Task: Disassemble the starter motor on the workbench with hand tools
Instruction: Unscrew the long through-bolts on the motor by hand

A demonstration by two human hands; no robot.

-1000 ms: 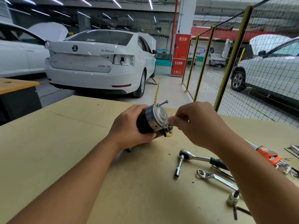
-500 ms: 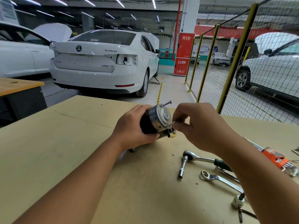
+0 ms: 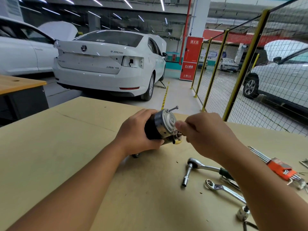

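Right hand [image 3: 206,133] with fingertips bunched tight at the lower rim of the silver end cap [image 3: 168,121] — blurred, so cannot tell what, if anything, is pinched there. Left hand [image 3: 136,131] wrapped round the black body of the starter motor [image 3: 156,129], lifted just above the workbench [image 3: 50,147]. Long axis roughly level, silver end pointing right and slightly away; one long through bolt [image 3: 172,108] sticking out from the upper edge of the cap. Further right on the bench — ratchet with socket [image 3: 196,167], combination wrench [image 3: 223,189], orange hex key set [image 3: 281,169].
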